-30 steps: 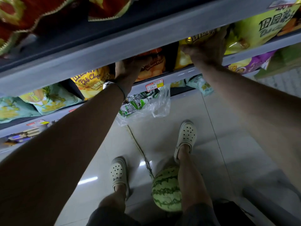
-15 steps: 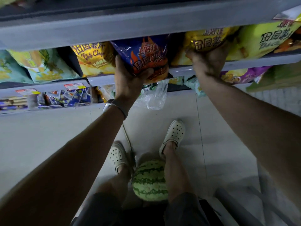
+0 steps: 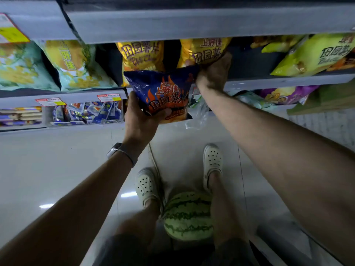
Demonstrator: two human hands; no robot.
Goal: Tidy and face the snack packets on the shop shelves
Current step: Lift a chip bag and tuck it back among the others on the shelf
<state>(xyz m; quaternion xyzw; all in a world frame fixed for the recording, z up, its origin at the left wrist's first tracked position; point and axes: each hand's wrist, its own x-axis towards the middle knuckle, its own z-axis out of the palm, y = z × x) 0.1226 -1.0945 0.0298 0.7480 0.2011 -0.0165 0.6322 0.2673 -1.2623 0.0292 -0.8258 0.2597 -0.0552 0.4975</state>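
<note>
My left hand (image 3: 141, 120) grips the lower edge of a blue packet with orange flames (image 3: 161, 91), held out in front of the grey shelf (image 3: 269, 81). My right hand (image 3: 215, 73) reaches up to the shelf and holds the bottom of a yellow packet (image 3: 207, 50) that stands there; its fingers are hidden behind the packet. Another yellow packet (image 3: 142, 54) stands just behind the blue one. Pale green packets (image 3: 73, 64) fill the shelf to the left, and a lime-green packet (image 3: 315, 56) stands to the right.
A lower shelf holds small blue sachets in a clear bin (image 3: 86, 114) and purple packets (image 3: 286, 95). A watermelon (image 3: 188, 215) lies on the tiled floor between my feet. The upper shelf edge (image 3: 192, 24) overhangs the packets.
My left hand has pulled the blue packet down and out from the shelf. My right hand stays at the yellow packet. The view has drawn closer to the shelf.
</note>
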